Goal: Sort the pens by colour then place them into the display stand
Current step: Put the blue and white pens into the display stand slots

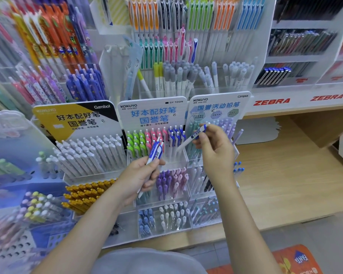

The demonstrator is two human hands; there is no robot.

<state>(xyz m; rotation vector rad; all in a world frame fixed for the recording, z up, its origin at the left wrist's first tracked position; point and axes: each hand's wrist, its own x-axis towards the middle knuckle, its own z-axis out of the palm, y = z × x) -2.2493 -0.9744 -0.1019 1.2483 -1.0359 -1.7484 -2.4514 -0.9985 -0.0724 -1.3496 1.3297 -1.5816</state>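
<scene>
My left hand (139, 177) grips a small bunch of blue-and-white pens (155, 152), their clips pointing up in front of the middle display stand (152, 113). My right hand (216, 149) pinches a single blue-and-white pen (192, 137), tilted with its tip down and to the left, over the stand's right side. In the stand's top tier stand green pens (136, 144), pink pens (153, 135) and blue pens (175, 136) in separate groups. Lower tiers hold purple, pink and pale blue pens.
A yellow-and-black stand (75, 119) of white pens sits to the left, a pencil stand (218, 107) to the right. Racks of coloured pens fill the back wall. A wooden shelf (285, 175) extends right below the ZEBRA display (271, 101). An orange stool (293, 260) stands at lower right.
</scene>
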